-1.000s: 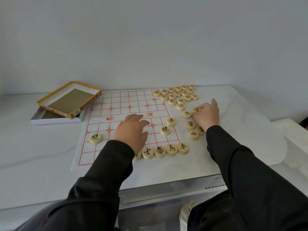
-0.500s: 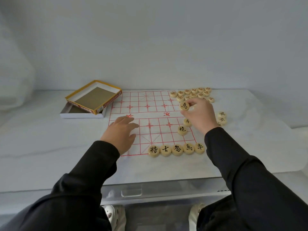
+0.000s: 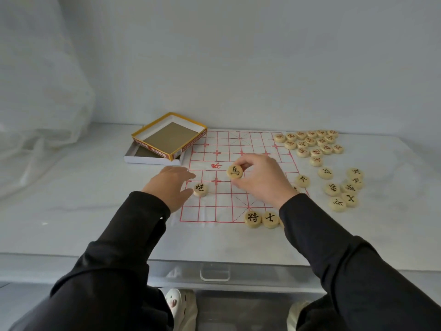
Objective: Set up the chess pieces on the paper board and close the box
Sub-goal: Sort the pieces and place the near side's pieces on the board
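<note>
The piece (image 3: 235, 172) you hold is a round, pale wooden disc with a black character on its face, tilted toward you above the middle of the paper board (image 3: 248, 142). Your right hand (image 3: 262, 180) pinches it by the edge between thumb and fingertips. Your left hand (image 3: 170, 187) is at the left edge of the board with relaxed, nearly straight fingers, holding nothing, just beside another black-marked piece (image 3: 200, 189). The box (image 3: 168, 139) is open at the far left corner of the board.
</note>
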A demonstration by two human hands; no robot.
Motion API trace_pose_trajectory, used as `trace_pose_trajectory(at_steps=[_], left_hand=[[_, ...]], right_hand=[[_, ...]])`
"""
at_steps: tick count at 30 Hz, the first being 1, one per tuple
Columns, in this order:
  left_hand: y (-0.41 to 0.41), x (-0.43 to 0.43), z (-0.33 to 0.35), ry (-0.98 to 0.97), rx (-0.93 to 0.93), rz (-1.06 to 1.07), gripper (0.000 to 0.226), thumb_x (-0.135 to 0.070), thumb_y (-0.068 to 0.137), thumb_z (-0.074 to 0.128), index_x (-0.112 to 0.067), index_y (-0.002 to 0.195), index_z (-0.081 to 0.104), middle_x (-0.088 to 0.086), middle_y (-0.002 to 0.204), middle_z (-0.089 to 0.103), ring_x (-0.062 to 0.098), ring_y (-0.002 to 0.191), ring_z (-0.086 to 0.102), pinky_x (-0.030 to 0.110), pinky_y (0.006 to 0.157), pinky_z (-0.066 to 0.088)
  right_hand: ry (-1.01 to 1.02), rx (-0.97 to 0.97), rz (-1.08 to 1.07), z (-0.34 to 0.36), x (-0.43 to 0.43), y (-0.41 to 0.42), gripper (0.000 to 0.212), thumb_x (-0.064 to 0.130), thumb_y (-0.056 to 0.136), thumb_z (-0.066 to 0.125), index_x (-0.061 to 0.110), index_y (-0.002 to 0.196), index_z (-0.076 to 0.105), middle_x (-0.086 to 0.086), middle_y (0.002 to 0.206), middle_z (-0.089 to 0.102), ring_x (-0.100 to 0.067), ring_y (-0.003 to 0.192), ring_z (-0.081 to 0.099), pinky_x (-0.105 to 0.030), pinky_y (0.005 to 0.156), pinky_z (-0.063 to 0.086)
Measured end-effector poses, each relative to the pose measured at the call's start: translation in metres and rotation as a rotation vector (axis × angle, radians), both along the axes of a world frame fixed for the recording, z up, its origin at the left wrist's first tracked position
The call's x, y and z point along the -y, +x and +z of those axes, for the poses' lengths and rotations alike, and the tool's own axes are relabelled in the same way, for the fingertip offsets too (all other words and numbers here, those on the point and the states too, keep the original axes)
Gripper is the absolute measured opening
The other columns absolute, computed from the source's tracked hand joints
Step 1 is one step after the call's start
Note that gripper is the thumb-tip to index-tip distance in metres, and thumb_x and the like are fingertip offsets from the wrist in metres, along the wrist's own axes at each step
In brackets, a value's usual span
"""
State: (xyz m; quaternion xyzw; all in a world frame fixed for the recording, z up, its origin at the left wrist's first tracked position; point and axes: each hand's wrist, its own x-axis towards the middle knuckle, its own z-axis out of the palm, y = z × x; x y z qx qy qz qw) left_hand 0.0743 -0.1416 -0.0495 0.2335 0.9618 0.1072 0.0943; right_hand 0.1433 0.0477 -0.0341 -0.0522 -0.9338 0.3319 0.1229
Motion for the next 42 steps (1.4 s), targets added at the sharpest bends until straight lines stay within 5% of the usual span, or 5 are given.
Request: trace_pose_trajectory(at_steps=[8, 23, 31, 42], left_hand=[[-0.004, 0.035, -0.019, -0.213, 0.101, -0.070, 0.072, -0.055, 0.086, 0.051, -0.033, 0.147, 0.019, -0.002, 0.156, 0.012, 0.022, 0.144, 0.009, 0.040, 0.116, 0.015], [-0.010, 0.044, -0.027, -0.255, 0.141, -0.061, 0.083, -0.064, 0.079, 0.053, -0.040, 0.147, 0.011, -0.001, 0.157, 0.003, 0.026, 0.144, -0.002, 0.047, 0.116, 0.011], [-0.008, 0.039, -0.019, -0.222, 0.085, -0.038, 0.085, -0.060, 0.081, 0.053, -0.032, 0.148, 0.009, 0.000, 0.158, 0.004, 0.025, 0.144, 0.003, 0.043, 0.116, 0.013], [0.010, -0.011, -0.007, -0.036, -0.013, -0.127, 0.069, -0.048, 0.091, 0.047, -0.026, 0.148, 0.017, -0.001, 0.155, 0.018, 0.020, 0.143, 0.014, 0.038, 0.115, 0.016]], right_hand=[[0.060, 0.302, 0.234, -0.031, 0.055, 0.006, 0.025, 0.026, 0.074, 0.075, 0.014, 0.095, 0.069, -0.001, 0.093, 0.066, -0.017, 0.086, 0.059, -0.035, 0.078, 0.053], [0.277, 0.234, 0.263, -0.034, 0.067, 0.006, 0.038, 0.038, 0.076, 0.072, 0.017, 0.108, 0.065, -0.001, 0.107, 0.056, -0.013, 0.095, 0.041, -0.030, 0.082, 0.043], [0.246, 0.243, 0.251, -0.029, 0.064, 0.009, 0.052, 0.041, 0.076, 0.074, 0.019, 0.121, 0.058, 0.000, 0.119, 0.056, -0.016, 0.109, 0.048, -0.034, 0.091, 0.044], [0.155, 0.070, 0.034, -0.006, 0.008, 0.018, 0.027, 0.030, 0.088, 0.061, 0.019, 0.114, 0.062, 0.003, 0.113, 0.060, -0.012, 0.110, 0.050, -0.026, 0.093, 0.042]])
